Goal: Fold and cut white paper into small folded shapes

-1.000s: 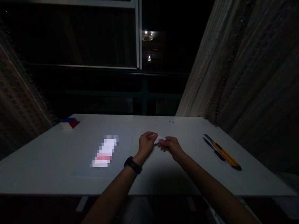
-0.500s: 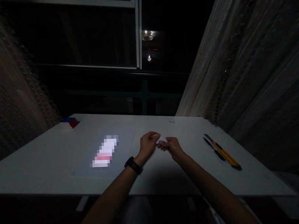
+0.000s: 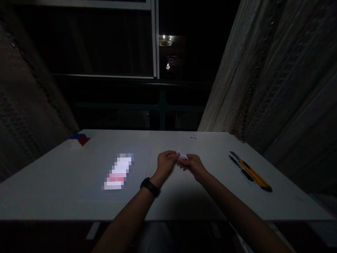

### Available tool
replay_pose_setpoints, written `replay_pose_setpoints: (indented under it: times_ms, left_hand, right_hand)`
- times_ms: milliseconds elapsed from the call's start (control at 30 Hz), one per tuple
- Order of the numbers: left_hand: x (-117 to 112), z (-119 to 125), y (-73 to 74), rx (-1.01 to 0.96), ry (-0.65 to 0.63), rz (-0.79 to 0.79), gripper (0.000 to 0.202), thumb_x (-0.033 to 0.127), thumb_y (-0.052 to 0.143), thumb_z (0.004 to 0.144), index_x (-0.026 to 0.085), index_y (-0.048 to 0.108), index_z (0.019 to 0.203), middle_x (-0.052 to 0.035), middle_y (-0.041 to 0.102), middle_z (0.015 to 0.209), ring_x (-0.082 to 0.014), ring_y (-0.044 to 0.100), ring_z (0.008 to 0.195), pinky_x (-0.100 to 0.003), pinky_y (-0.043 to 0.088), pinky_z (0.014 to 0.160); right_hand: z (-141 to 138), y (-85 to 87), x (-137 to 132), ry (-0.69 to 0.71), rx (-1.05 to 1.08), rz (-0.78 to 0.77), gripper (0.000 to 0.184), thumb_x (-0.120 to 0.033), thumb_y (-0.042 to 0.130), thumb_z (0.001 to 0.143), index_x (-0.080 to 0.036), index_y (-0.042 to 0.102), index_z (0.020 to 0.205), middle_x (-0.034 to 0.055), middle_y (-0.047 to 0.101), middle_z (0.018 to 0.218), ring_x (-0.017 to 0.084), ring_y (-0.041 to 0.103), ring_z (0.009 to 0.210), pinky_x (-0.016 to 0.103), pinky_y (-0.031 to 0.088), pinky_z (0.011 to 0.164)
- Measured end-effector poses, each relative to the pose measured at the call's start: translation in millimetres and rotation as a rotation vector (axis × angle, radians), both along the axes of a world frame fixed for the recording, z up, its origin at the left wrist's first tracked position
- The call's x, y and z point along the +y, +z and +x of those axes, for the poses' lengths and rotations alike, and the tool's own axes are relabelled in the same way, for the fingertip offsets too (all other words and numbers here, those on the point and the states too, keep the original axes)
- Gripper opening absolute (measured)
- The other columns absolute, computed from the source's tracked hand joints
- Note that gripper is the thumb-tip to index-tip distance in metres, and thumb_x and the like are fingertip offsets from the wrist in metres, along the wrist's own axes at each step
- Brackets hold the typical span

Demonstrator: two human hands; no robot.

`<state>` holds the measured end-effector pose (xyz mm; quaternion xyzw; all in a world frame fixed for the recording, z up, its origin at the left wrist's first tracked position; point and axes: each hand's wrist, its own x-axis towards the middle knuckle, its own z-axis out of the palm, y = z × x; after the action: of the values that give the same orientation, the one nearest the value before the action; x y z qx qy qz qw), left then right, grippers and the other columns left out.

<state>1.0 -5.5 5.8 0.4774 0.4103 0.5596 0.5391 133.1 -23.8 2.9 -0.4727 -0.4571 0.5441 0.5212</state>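
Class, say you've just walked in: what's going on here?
A person holds a small white piece, seemingly paper, between the fingers of the left hand and right hand, over a white table. To the right lie a pen and a yellow cutter, neither in hand. A sheet lies to the left, with a block beyond it.

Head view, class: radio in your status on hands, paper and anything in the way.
Left hand and right hand pinching small white paper. Paper partly hidden in the grip. Yellow cutter and pen off to the right, clear of both hands.
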Motion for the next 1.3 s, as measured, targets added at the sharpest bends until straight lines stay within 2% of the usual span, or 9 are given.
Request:
replay_pose_setpoints:
  times_ms: [100,167,233,433,633,800,967,1133,1300]
  left_hand:
    - [1,-3,1.8,-0.061,0.041,-0.026,0.029,0.028,0.077,0.057,0.009,0.063,0.074,-0.0060,0.065,0.064,-0.0136,0.061,0.059,-0.025,0.049,0.059]
    - [2,-6,3.3,-0.132,0.036,-0.054,0.030,0.028,0.077,0.056,0.008,0.062,0.074,-0.0056,0.064,0.064,-0.0137,0.062,0.061,-0.027,0.051,0.062]
    - [2,-7,5.1,-0.170,0.019,-0.080,0.030,0.027,0.078,0.056,0.008,0.061,0.073,-0.0055,0.064,0.065,-0.0134,0.062,0.061,-0.026,0.052,0.063]
    - [1,-7,6.3,-0.132,-0.026,-0.091,0.028,0.027,0.076,0.058,0.009,0.062,0.073,-0.0045,0.063,0.066,-0.0117,0.061,0.061,-0.022,0.050,0.059]
    - [3,-6,3.6,-0.138,-0.060,-0.106,0.032,0.030,0.075,0.061,0.009,0.062,0.081,-0.0059,0.065,0.070,-0.0117,0.061,0.060,-0.023,0.051,0.058]
    - [-2,-4,6.2,-0.174,-0.109,-0.149,0.040,0.015,0.076,0.056,0.010,0.059,0.091,-0.0036,0.063,0.065,-0.0127,0.062,0.056,-0.024,0.051,0.057]
    - [-2,-4,5.6,-0.205,-0.089,-0.181,0.042,0.005,0.073,0.055,0.010,0.057,0.093,-0.0028,0.063,0.067,-0.0120,0.062,0.058,-0.025,0.053,0.060]
    - [-1,-4,5.1,-0.213,-0.058,-0.193,0.040,0.001,0.071,0.056,0.010,0.057,0.092,-0.0018,0.061,0.066,-0.0112,0.061,0.057,-0.025,0.054,0.060]
    - [-3,-4,8.4,-0.224,-0.072,-0.210,0.037,0.001,0.070,0.057,0.011,0.058,0.091,-0.0028,0.061,0.069,-0.0116,0.062,0.059,-0.026,0.055,0.062]
  right_hand:
    - [3,1.1,2,-0.032,0.017,0.072,0.041,-0.029,0.079,0.045,-0.017,0.060,0.081,-0.0002,0.063,0.066,0.012,0.055,0.051,0.021,0.040,0.044]
    - [7,3.1,3,-0.068,0.032,0.165,0.053,-0.026,0.079,0.045,-0.022,0.058,0.094,0.0011,0.066,0.084,0.013,0.058,0.057,0.023,0.044,0.049]
    - [11,5.2,3,-0.077,0.011,0.261,0.054,-0.025,0.078,0.048,-0.023,0.058,0.099,0.0037,0.065,0.098,0.015,0.061,0.067,0.027,0.048,0.059]
    - [12,5.8,2,-0.077,-0.159,0.329,0.029,-0.029,0.071,0.058,-0.020,0.069,0.086,0.0018,0.066,0.068,0.017,0.059,0.063,0.030,0.047,0.062]
    - [7,1.1,4,-0.191,-0.241,0.354,0.018,-0.027,0.070,0.057,-0.019,0.071,0.074,0.0046,0.070,0.074,0.021,0.063,0.068,0.033,0.049,0.067]
    - [7,-4.5,6,-0.228,-0.319,0.398,0.019,-0.029,0.068,0.063,-0.018,0.071,0.079,0.0052,0.070,0.074,0.020,0.062,0.069,0.032,0.048,0.068]
    - [5,-3.5,2,-0.229,-0.439,0.483,0.017,-0.029,0.065,0.068,-0.020,0.071,0.081,0.0047,0.070,0.078,0.020,0.062,0.071,0.032,0.048,0.068]
    - [4,0.0,-2,-0.226,-0.547,0.640,0.013,-0.025,0.060,0.074,-0.025,0.072,0.077,0.0031,0.070,0.088,0.021,0.063,0.085,0.035,0.047,0.083]
    - [5,1.4,-4,-0.268,-0.602,0.668,0.013,-0.025,0.061,0.075,-0.028,0.073,0.077,0.0020,0.072,0.087,0.022,0.065,0.084,0.036,0.047,0.086]
